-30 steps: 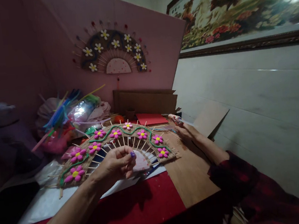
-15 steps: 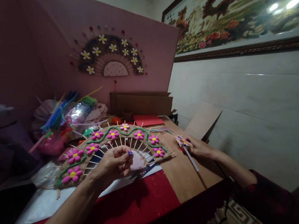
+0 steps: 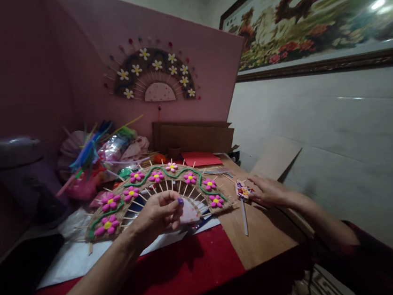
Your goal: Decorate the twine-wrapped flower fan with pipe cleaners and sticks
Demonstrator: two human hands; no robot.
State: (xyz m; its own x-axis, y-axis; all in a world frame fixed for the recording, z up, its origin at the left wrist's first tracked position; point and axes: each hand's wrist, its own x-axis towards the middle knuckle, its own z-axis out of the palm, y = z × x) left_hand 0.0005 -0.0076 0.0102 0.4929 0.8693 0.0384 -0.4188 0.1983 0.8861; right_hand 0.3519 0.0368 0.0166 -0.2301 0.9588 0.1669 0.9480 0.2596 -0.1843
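Head view: small purple piece (image 3: 180,201) between fingertips of left hand (image 3: 162,212)

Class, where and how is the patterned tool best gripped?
Probably by the wide body of the patterned tool, from the right, where the right hand is; the white stick is thin and juts toward the camera, so it looks a poorer grip.

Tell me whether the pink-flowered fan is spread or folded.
Spread: the fan forms a wide arch, with its sticks splayed apart.
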